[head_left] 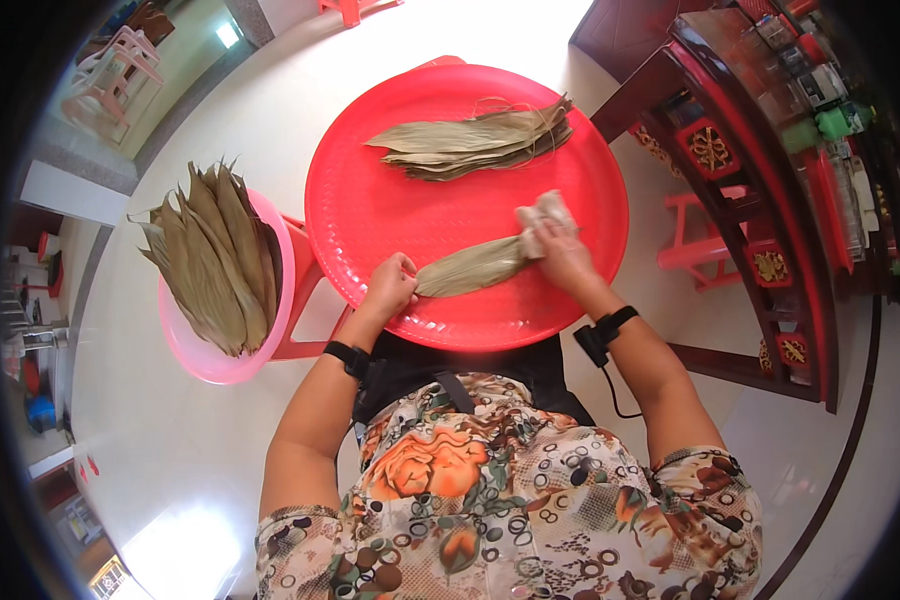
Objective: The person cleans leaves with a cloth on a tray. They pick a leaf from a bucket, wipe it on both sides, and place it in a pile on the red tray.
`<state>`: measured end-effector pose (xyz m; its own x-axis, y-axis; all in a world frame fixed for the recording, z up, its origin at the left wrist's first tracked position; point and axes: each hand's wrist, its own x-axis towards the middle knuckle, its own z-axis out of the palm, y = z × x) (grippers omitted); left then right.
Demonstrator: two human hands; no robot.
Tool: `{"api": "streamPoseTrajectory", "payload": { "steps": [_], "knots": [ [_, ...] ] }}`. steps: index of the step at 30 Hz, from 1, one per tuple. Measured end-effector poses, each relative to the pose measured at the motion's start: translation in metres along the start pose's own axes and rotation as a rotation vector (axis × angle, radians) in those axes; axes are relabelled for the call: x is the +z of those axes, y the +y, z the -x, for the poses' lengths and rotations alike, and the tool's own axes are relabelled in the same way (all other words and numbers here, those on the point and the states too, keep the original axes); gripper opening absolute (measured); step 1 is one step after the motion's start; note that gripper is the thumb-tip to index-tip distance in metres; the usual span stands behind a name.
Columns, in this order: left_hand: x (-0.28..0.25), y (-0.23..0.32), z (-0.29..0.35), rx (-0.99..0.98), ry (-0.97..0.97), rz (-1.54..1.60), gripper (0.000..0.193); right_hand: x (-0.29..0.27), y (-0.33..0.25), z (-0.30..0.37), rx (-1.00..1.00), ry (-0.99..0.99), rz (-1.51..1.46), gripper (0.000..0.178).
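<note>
Pinching the left tip of one long, dull green leaf (pixel 470 268) between the thumb and fingers of the left hand (pixel 395 283), close to the near edge of a big round red tray (pixel 450 215). Holding a crumpled white cloth (pixel 545 212) in the right hand (pixel 562 258), with fingers bent over it, and touching the right end of the same leaf with it. Cannot tell how tight on this side, or just where under the cloth to look for the thumb. Flat on the tray, the long leaf, stretched from one hand to the other and a bit higher at the right end. Farther up on the same tray, a pile of leaves (pixel 470 145), stacked flat, with thin, loose strands at the right end. Off to the left, apart from the tray, a pink tub (pixel 215 372) with a big bunch of leaves (pixel 215 260) in it, poking up over the rim. Under the tray, partly hidden, a red stool (pixel 305 290). On the left wrist, a black band (pixel 348 355); on the right wrist, one more, with a thin black cord (pixel 615 395) hanging down. Over to the right, some dark wood furniture (pixel 690 65) with gold flower shapes, and near it a second red stool (pixel 692 235) on the pale floor (pixel 150 420).
</note>
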<state>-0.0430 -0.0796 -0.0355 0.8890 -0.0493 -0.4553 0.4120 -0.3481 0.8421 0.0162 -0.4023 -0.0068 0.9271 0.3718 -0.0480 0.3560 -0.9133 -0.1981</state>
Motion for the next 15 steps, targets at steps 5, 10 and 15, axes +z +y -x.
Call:
{"api": "streamPoseTrajectory", "payload": {
  "steps": [5,10,15],
  "knots": [
    [0.004,-0.001,-0.004,0.008,0.009,-0.081,0.015,-0.021,0.072,-0.012,0.106,0.123,-0.031,0.036],
    [0.0,-0.005,0.002,0.071,0.022,-0.136,0.015,-0.091,-0.044,-0.016,-0.083,0.225,0.122,0.028],
    [0.004,-0.004,-0.009,0.046,-0.01,-0.086,0.017,0.004,-0.128,-0.005,-0.54,-0.068,0.119,0.033]
  ]
}}
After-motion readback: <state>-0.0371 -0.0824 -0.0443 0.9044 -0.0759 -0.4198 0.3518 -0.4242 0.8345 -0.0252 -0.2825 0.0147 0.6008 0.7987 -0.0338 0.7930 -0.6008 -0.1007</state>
